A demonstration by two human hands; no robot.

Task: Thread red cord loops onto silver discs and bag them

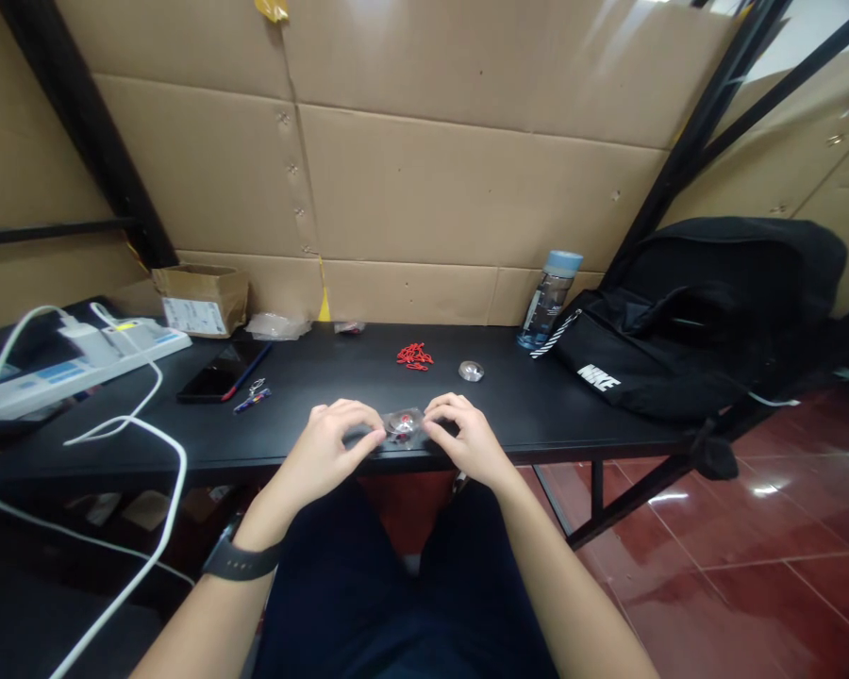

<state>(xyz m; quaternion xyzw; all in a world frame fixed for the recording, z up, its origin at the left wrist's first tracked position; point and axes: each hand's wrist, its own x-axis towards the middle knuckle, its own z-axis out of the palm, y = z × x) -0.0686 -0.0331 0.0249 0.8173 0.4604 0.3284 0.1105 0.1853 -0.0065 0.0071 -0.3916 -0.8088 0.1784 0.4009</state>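
Left grip (334, 445), right grip (468, 436) hold packet (403, 428) crosswise.

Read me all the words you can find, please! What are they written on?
"NIKE", in white letters on the black backpack.
Water bottle: dark and white print, too small and blurred to read.
White label on the cardboard box: tiny print, can't be read.

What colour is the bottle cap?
The bottle cap is light blue; head view shows it.
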